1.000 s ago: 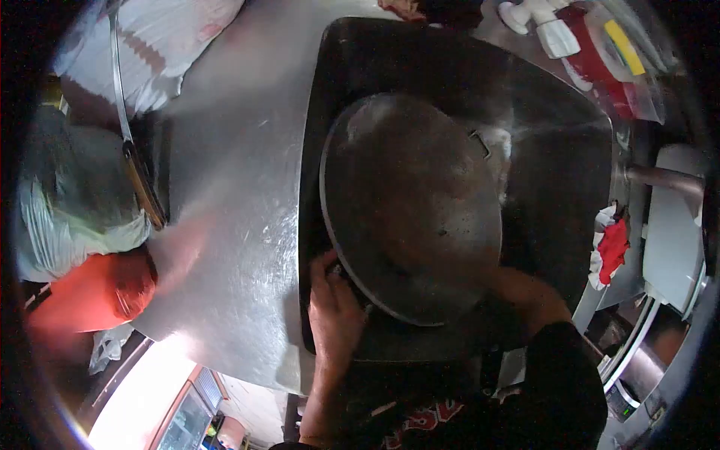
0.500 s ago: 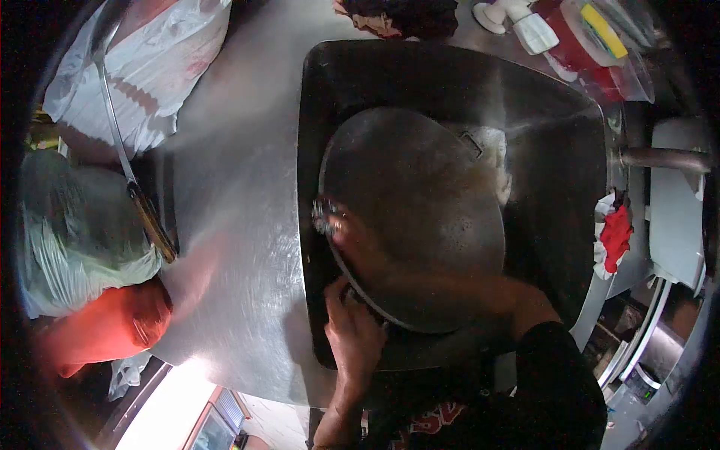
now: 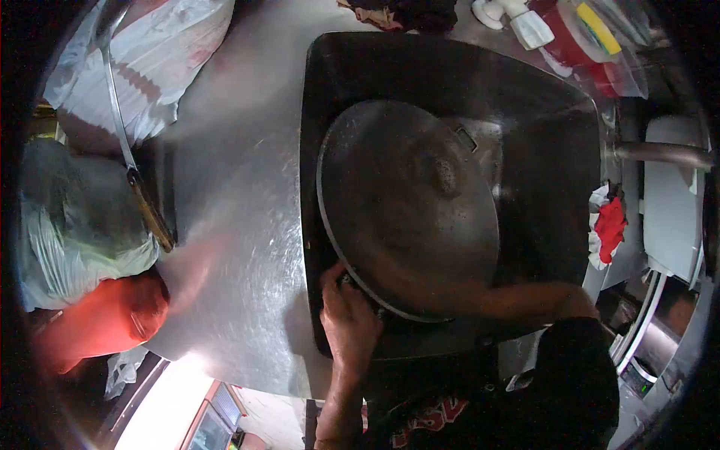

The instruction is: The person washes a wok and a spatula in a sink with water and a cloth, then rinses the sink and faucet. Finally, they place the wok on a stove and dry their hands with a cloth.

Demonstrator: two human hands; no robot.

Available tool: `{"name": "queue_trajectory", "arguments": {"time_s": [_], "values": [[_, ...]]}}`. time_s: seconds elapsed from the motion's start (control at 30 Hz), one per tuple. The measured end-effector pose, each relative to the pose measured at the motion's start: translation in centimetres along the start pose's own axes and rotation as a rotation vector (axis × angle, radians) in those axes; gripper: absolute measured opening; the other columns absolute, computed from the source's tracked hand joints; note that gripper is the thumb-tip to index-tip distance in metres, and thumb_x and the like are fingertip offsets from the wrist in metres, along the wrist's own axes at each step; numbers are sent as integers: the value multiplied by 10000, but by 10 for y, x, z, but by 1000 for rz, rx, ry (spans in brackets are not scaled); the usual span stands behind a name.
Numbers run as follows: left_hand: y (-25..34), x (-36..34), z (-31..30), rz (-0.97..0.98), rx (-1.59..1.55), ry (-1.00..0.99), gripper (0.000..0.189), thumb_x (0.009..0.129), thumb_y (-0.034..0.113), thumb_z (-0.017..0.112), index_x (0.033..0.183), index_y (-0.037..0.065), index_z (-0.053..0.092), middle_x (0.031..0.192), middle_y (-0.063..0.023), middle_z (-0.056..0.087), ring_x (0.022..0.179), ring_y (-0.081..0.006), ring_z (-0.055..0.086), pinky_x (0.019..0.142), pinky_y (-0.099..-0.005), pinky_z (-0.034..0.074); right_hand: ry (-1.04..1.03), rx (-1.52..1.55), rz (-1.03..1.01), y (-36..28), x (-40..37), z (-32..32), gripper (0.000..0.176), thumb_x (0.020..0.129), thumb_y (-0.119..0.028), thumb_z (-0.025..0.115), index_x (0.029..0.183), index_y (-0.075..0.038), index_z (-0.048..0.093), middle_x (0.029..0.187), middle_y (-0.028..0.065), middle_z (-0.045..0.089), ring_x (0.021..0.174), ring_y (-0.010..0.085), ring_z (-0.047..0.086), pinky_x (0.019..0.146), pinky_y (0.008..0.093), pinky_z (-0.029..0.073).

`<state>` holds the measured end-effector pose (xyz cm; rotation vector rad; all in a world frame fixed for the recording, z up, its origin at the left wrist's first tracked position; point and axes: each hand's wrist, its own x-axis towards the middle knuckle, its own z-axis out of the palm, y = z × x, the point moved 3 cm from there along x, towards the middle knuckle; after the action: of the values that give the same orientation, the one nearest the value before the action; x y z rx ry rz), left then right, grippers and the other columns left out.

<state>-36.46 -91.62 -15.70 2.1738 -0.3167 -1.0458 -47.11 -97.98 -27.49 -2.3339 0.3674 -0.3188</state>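
**Left hand pinches the wok's edge in the sink while the right arm reaches across it**

Through the head camera I have the wok (image 3: pixel 409 214) lying inside the dark sink (image 3: pixel 551 180), its broad, curved face turned up toward me. A metal loop handle (image 3: pixel 466 139) shows at its upper right edge.

I see my left hand (image 3: pixel 350 322) at the wok's lower left edge, fingers bent and pinching the rim beside a small bit of metal. My right forearm (image 3: pixel 517 301) comes in from the right and lies over the lower part of the wok. The right hand (image 3: pixel 401 281) is a dark blur against the metal, so I cannot tell how its fingers are set or whether they hold anything.

Left of the sink is the bare steel of the table (image 3: pixel 232 300). Along its far left I make out a white bag (image 3: pixel 154 79), a greenish bag (image 3: pixel 82 225), a red bag (image 3: pixel 112 319) and a long metal utensil with a wooden handle (image 3: pixel 150 206). A crumpled red and white piece (image 3: pixel 609 229) sits by the sink's right edge, near a metal pipe (image 3: pixel 660 154). A dark cloth (image 3: pixel 424 15) lies beyond the top edge.
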Motion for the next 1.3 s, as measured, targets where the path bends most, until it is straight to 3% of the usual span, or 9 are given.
{"name": "queue_trajectory", "arguments": {"time_s": [0.13,0.2,0.27,0.4,0.63,0.7,0.73,0.9,1.3], "values": [[8,0,-2,179,-32,84,305,849,112,350,1139,62,428,623,-162,561,524,-257,565,494,-364,424,-44,-1231,-329,148,-96,-37,394,821,-139,459,1174,28,408,1131,137,506,893,305,557,774,399,467],[3,-2,-3,-31,-117,-24,298,847,100,347,1128,58,441,642,-162,562,531,-250,555,505,-354,425,-303,218,942,196,-31,-65,351,866,-185,353,1193,-68,403,1241,130,402,1071,287,433,939,433,314],[-2,0,-3,-21,-77,-5,291,847,99,349,1118,56,447,674,-172,569,563,-252,563,526,-353,430,-226,-1260,534,292,-17,43,392,804,-164,460,1189,-90,446,1141,188,484,919,375,524,754,472,445],[4,2,-1,238,37,92,274,844,96,353,1092,45,458,763,-208,578,657,-268,580,596,-363,439,120,-470,16,119,114,18,412,805,-177,454,1207,-92,431,1146,209,477,938,391,514,766,479,435],[6,2,-2,208,-20,83,276,841,76,313,1069,16,458,837,-212,592,787,-314,589,685,-353,446,88,-1092,-31,250,28,-68,462,798,-221,455,1234,-81,402,1175,226,449,1028,393,466,802,452,419],[-1,6,-2,250,41,109,271,841,82,322,1062,-1,454,848,-212,591,796,-309,585,700,-367,446,-238,-138,923,206,-38,-72,439,839,-219,424,1245,-56,383,1216,220,418,1114,359,408,862,412,391],[2,5,-2,226,-22,91,268,844,89,335,1064,-5,455,785,-172,584,701,-271,573,634,-345,449,-792,-360,802,133,-24,-78,421,889,-244,365,1258,-43,355,1207,234,417,1121,338,404,908,385,352],[11,-2,5,22,-464,-41,261,849,109,381,1068,-12,455,577,-21,457,427,-103,407,410,-237,362,-377,735,510,18,-14,-5,409,910,-261,330,1245,-30,367,1190,244,430,1100,341,430,947,384,312],[22,-15,48,-37,-1248,-114,232,826,81,426,1032,-9,483,486,71,237,392,-23,218,374,-201,166,-609,53,399,-20,-81,-124,370,885,-309,419,1145,-54,480,1048,170,556,920,294,557,810,370,430]]}}
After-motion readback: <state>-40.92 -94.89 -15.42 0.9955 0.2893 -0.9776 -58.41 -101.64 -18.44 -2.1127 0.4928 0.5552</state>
